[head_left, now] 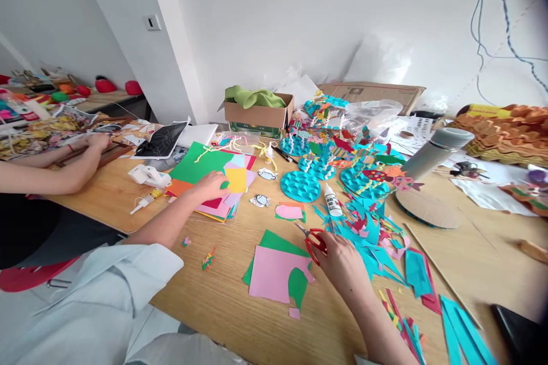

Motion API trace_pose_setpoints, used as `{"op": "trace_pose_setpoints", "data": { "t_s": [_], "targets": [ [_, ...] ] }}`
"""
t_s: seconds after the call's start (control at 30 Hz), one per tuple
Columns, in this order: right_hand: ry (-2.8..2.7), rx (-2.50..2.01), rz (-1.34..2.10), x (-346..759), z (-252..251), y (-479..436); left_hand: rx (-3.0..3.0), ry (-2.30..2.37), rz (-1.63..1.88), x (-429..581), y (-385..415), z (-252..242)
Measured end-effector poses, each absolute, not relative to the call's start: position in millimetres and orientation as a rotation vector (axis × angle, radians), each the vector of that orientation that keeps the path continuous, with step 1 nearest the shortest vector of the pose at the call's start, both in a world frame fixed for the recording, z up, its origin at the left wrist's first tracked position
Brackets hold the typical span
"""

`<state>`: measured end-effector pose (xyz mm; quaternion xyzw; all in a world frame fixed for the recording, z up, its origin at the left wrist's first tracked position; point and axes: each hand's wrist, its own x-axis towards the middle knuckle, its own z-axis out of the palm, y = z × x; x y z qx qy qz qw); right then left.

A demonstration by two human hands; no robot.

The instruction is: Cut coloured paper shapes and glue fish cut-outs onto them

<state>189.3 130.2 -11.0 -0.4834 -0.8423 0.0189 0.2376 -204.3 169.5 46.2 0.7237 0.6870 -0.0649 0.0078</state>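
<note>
Red-handled scissors (315, 245) are in the right hand (342, 265), fingers closed around the loops, so the grip is clamped on the handles. Blades point up-left and look together, though they're small in frame. Tips sit just above the corner of a green sheet (274, 245), which lies under a pink sheet (272, 274) with a curved cut edge, just left of the hand. Teal paper offcuts (368, 245) are heaped just right of the scissors, mixed with red and pink scraps. White glue bottle (333, 201) lies on its side beyond the blades, near the offcuts. Left hand (208, 186) is well apart from the scissors, resting on a fanned stack of coloured paper (194, 162), fingers loosely curled, nothing clearly pinched. Glue tube (145, 202) lies on the wooden table (240, 308) left of that stack. Farther out: teal moulded discs (294, 186) with white twisted trim, a cardboard disc (428, 208) under a grey flask (436, 154), and a cardboard box (257, 117) holding green cloth (252, 96). Far left, a co-worker's hands (96, 142) rest on a dark wooden frame (92, 154).
</note>
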Motion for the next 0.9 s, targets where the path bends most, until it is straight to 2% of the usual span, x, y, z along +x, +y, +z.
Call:
{"op": "trace_pose_setpoints", "data": {
  "t_s": [0.27, 0.63, 0.9],
  "targets": [
    [-2.006, -1.525, 0.192, 190.8, -6.3, 130.1, 2.329, 2.050, -0.193, -165.2, 188.6, 33.2],
    [-2.036, -1.450, 0.273, 183.4, -9.6, 125.6, 2.199, 2.182, -0.288, -151.4, 193.0, 31.7],
    [-2.050, -1.476, 0.278, 183.8, -9.8, 125.9, 2.067, 2.245, -0.200, -136.3, 192.5, 31.7]
  ]
}}
